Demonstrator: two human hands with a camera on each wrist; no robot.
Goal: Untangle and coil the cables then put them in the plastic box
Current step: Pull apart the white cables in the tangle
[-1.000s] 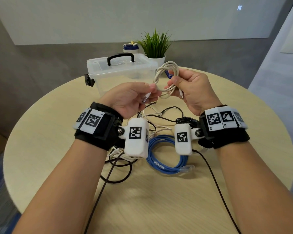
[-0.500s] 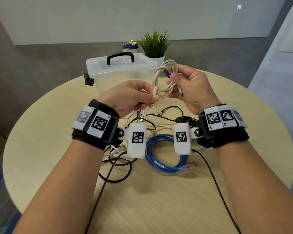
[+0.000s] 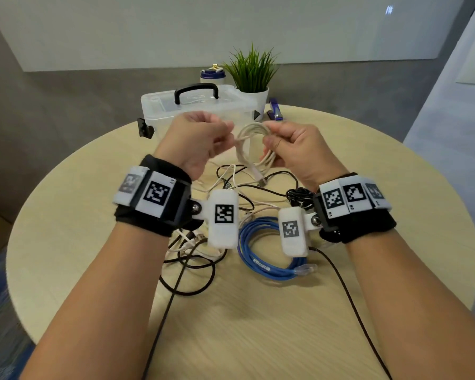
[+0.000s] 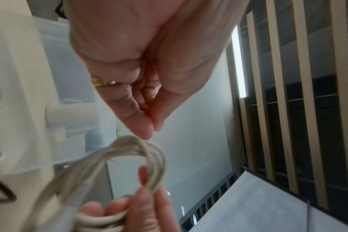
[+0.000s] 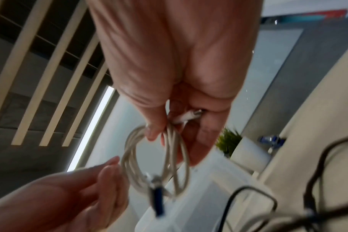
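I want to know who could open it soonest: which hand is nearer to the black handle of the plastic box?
Left. The left hand is raised just in front of the black handle, almost under it in the head view. The right hand is further to the right, gripping the white cable coil.

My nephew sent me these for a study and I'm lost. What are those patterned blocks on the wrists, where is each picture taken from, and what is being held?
No machine here: a person works bare-handed. The blocks are wrist-worn cameras with printed markers. The wide picture comes from a head camera; the two close ones look along each hand. The right hand grips a coiled white cable; the left hand pinches at the coil's edge. On the round table lie a blue cable, tangled black cables and more white ones, a lidded plastic box and a potted plant.
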